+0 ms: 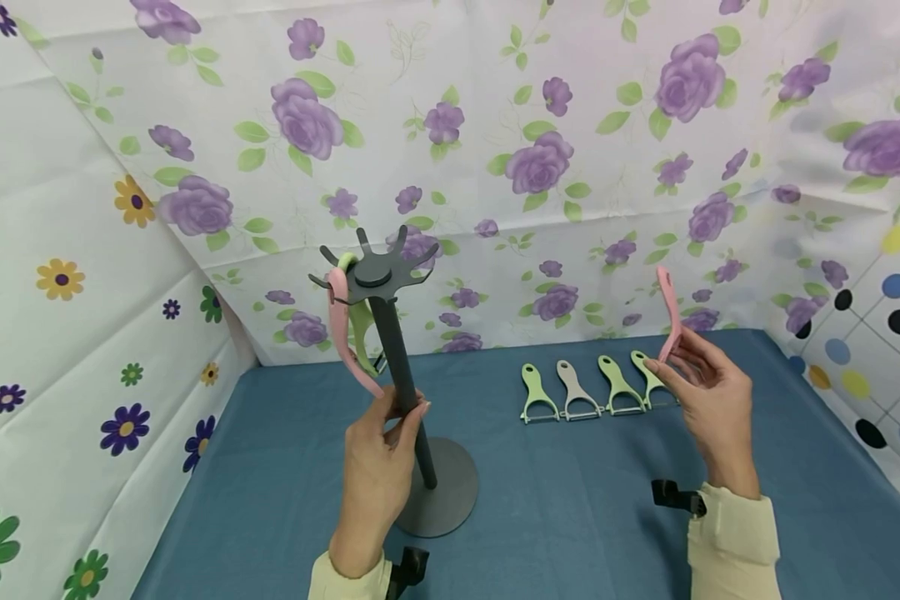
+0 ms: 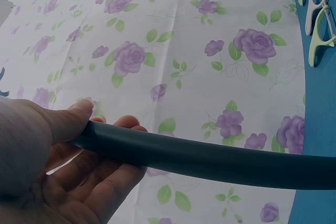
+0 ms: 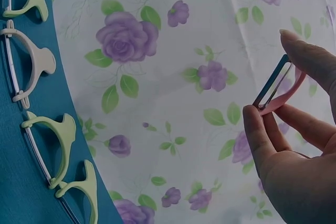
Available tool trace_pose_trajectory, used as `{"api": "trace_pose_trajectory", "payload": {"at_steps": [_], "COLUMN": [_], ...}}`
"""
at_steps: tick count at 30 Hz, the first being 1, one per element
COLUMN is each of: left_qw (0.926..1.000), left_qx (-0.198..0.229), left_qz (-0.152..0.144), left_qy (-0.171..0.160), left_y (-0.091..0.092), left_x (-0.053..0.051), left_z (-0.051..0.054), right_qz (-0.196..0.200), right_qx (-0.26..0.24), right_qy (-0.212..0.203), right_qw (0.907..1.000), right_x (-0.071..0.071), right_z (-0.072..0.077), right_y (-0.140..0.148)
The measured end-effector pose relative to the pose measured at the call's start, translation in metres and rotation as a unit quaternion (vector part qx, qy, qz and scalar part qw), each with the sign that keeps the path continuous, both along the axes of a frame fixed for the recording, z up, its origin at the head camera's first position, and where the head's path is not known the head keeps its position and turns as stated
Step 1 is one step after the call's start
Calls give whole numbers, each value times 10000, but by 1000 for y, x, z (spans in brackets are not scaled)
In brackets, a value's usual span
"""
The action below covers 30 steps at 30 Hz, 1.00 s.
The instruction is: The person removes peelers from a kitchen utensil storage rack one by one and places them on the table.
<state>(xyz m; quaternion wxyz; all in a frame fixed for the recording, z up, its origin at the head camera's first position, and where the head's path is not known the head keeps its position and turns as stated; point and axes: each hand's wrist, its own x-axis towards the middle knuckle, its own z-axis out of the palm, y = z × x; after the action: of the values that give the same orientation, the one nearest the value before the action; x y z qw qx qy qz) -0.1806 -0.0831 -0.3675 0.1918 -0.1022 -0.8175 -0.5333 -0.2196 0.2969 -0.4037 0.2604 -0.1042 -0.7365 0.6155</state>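
Observation:
My left hand (image 1: 381,475) grips the dark post (image 1: 399,358) of a round-based stand; the left wrist view shows thumb and fingers around the post (image 2: 210,156). On the stand's pronged top (image 1: 372,271), a pink peeler (image 1: 339,321) and a green peeler (image 1: 362,329) hang at the left. Raised at the right, my right hand (image 1: 708,400) pinches another pink peeler (image 1: 671,308) by its blade end, handle pointing up. In the right wrist view, thumb and fingertips of the hand (image 3: 299,166) hold that peeler (image 3: 286,94) at its head.
Several peelers lie in a row on the blue cloth between the hands: a green one (image 1: 532,385), a pale grey one (image 1: 570,383) and two more green ones (image 1: 615,379). A flowered sheet (image 1: 450,167) hangs behind; the stand's base (image 1: 450,492) rests on the cloth.

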Motion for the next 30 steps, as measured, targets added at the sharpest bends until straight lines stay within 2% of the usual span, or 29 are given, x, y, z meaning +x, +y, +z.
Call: {"api": "trace_pose_trajectory", "payload": {"at_steps": [8, 18, 30], "left_qw": [10000, 10000, 10000], "left_qx": [29, -46, -57], "left_qz": [-45, 9, 9], "left_qy": [70, -46, -59], "left_y": [0, 0, 0], "left_x": [-1, -1, 0], "left_z": [-2, -1, 0], "right_qz": [36, 14, -195], "right_qx": [-481, -602, -470], "right_qy": [143, 218, 42], "right_qw": [9987, 9979, 9987], "right_x": [1, 0, 0], "right_z": [-2, -5, -7], "right_y": [5, 9, 13]}}
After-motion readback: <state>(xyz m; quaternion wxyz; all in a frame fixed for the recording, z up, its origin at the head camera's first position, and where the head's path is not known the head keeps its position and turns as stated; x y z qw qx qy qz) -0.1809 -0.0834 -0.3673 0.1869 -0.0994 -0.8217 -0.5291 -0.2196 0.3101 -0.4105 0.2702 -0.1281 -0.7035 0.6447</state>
